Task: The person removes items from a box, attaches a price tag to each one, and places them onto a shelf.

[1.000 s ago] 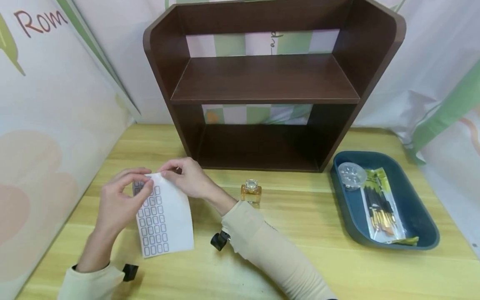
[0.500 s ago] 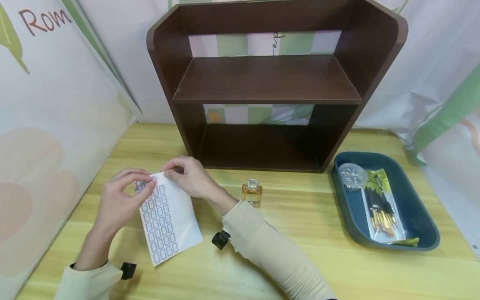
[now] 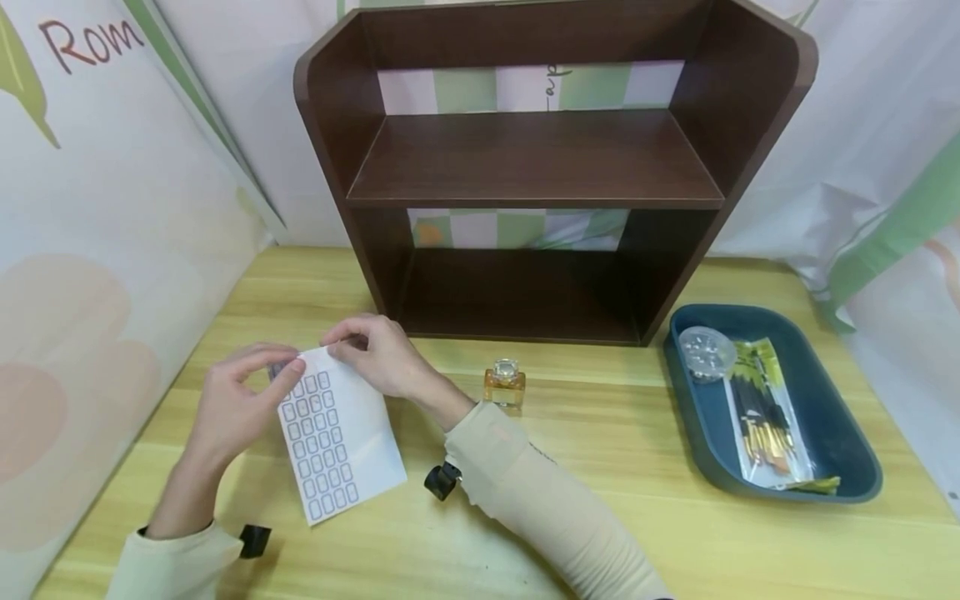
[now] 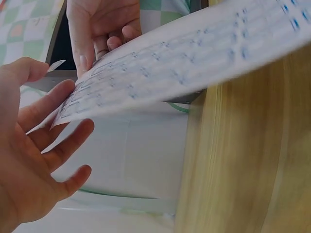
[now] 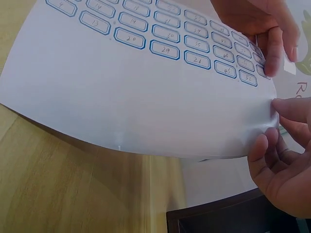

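Note:
A white sheet of labels hangs at a slant from my right hand, whose thumb and fingers pinch its top edge. Handwritten numbers mark the blue-framed labels on the sheet in the right wrist view. My left hand is at the sheet's upper left corner. In the left wrist view, that left hand has its fingers spread, the index finger touching the sheet, and its thumb apart. A small white piece clings to the thumb tip.
A dark brown two-level shelf stands at the back. A small amber glass bottle is right of my right hand. At the right, a blue tray contains a clear round container and packaged brushes.
The sheet's lower end has swung to the right, leaving it tilted. My left thumb and fingers have shifted slightly left; my right hand keeps its hold, a little to the right.

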